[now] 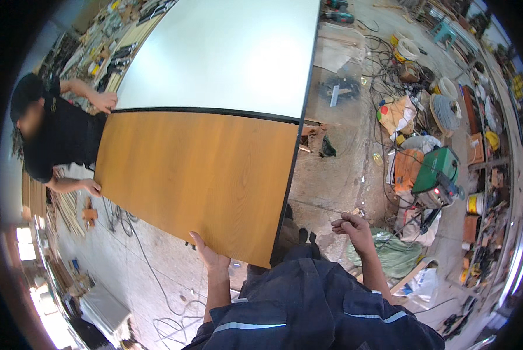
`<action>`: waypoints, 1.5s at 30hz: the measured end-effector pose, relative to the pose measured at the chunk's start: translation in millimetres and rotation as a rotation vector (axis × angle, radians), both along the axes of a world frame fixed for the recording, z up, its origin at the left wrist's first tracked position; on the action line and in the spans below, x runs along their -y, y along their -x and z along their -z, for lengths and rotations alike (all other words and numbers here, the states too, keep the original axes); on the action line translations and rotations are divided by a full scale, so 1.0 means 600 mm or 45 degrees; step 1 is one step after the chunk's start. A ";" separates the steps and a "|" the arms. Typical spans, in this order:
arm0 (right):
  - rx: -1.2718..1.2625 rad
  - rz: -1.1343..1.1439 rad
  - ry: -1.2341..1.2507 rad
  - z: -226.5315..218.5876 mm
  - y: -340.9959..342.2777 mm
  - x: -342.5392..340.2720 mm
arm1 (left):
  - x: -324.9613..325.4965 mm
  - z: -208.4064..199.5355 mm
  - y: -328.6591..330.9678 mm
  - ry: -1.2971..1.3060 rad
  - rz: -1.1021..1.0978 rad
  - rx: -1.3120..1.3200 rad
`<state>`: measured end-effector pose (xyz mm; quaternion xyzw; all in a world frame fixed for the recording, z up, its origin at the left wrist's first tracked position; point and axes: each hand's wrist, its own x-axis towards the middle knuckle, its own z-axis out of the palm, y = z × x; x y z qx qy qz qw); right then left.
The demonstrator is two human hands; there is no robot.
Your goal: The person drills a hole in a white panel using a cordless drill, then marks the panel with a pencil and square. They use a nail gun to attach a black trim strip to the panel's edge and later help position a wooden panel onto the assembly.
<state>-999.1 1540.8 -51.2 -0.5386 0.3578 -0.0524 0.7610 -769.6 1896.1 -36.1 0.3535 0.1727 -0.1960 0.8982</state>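
Observation:
A brown wood-grain panel [203, 175] lies in front of me with its near end at my waist. Beyond a black strip, a glossy white panel [226, 52] continues away from me. At the near edge of the brown panel, my left hand [212, 256] grips it; the fingers under the edge are hidden. My right hand [354, 230] hangs in the air right of the panel, fingers loosely bent and somewhat apart, with nothing visible in them. On the left, a co-worker [57, 128] in black has both hands at the panels' left edge.
Cables [384, 58], white buckets [407, 49], a cable coil [445, 114], a green machine [439, 169] and a green sack [390, 254] clutter the floor on the right. Loose cables [139, 245] trail across the floor at left. Shelves [501, 175] line the far right.

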 end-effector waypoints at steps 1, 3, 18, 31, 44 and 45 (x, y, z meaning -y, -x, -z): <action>-0.032 -0.031 0.002 0.006 -0.011 0.011 | 0.002 -0.007 0.000 -0.021 0.000 -0.020; -0.096 -0.092 0.007 0.015 -0.042 0.043 | 0.011 -0.016 0.000 -0.083 -0.021 -0.050; 0.022 -0.284 -0.480 0.102 -0.366 0.199 | 0.037 -0.035 0.000 -0.789 -0.612 -0.341; -0.289 -0.126 -1.405 0.235 -0.509 0.159 | 0.061 -0.046 -0.012 -1.099 -0.579 -0.703; -0.039 -0.371 -1.703 0.265 -0.511 0.132 | 0.044 -0.030 -0.004 -1.157 -0.603 -0.700; -0.024 -0.385 -1.696 0.263 -0.510 0.133 | 0.059 -0.036 -0.012 -1.141 -0.606 -0.697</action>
